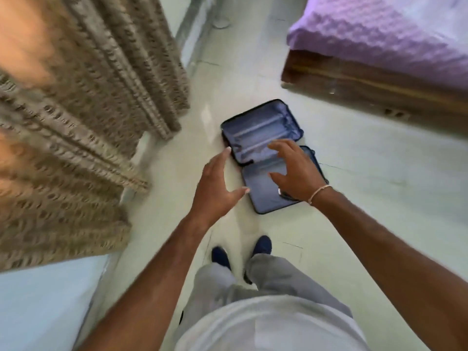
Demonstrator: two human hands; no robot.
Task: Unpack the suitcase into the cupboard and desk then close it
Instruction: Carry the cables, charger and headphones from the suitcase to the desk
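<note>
Two halves of the suitcase [263, 153] are seen lying open and flat on the pale floor [354, 198], between the curtain [101, 97] and the bed [379, 46], just ahead of the person's shoes [240, 252]. Both halves appear emptied (only grey lining is visible), so the unpacking is judged done and closing is the step in hand.

To close it well, one half should be taken by its outer edge and folded over the hinge onto the other, with the lining kept clear of the zip track; the shells should be lined up before the zip is run round. Neither cupboard nor desk can be identified here.

Both arms are stretched forward and down toward the case. The left hand [215, 183] is held above the left edge, fingers straight and together, thumb spread wide, nothing gripped. The right hand [293, 171] hovers over the nearer half, fingers splayed and slightly bent, empty; whether either touches the case cannot be told. A thin band is worn at the right wrist.
</note>
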